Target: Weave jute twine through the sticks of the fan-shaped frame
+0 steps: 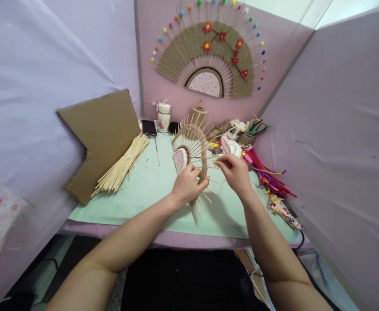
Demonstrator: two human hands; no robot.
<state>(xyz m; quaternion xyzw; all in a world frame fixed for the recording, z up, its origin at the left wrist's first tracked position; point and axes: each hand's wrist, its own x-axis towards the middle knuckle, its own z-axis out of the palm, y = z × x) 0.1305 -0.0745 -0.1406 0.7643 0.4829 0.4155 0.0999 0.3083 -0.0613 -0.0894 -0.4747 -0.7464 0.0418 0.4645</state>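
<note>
A half-made fan (pixel 204 149) of thin wooden sticks stands tilted above the table, with a band of brown twine woven in an arc across the sticks. At its centre is a pink dotted half-round piece (pixel 180 160) with a white and dark edge. My left hand (pixel 189 185) is closed around the lower part of the woven band. To the right of the fan, my right hand (pixel 234 169) has its fingers pinched together close to the stick tips. Twine probably lies in that pinch, but it is too thin to make out.
A bundle of sticks (pixel 124 166) lies left beside bent cardboard (pixel 101 129). Behind are a white bottle (pixel 164 117), a phone (pixel 149 127) and a twine spool (pixel 199 115). Coloured pipe cleaners (pixel 270 172) and a patterned glue gun (pixel 285 211) lie right. A finished fan (pixel 176 56) hangs on the wall.
</note>
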